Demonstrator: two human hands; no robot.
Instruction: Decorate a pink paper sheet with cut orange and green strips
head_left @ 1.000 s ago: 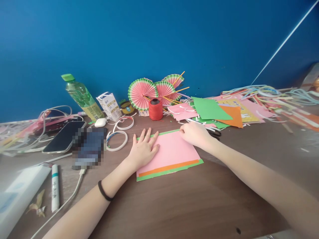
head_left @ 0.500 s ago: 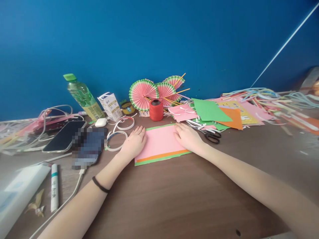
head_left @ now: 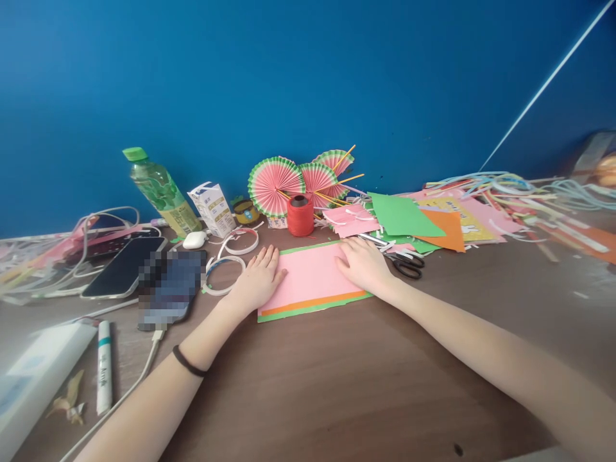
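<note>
See a blue wall (head_left: 308, 77) rising behind the back edge of a brown tabletop (head_left: 308, 385). On its visible middle, toward that back edge, find a pink sheet (head_left: 312, 273) lying flat, with its long axis running left to right, skewed slightly so as to bring the right end closer to the back edge. Note an orange strip (head_left: 312, 299) and a green strip (head_left: 312, 307) along the side facing the front edge. By the back edge, spot a green bottle (head_left: 161, 196) well to the left and folded paper fans (head_left: 274, 187) beyond the sheet. Over its left edge, see the left hand (head_left: 256, 280), over its right edge the right hand (head_left: 363, 264), both palm down, with grips wide and laid flat. Right of these, find scissors (head_left: 408, 265); before the fans, a red spool (head_left: 301, 219).
</note>
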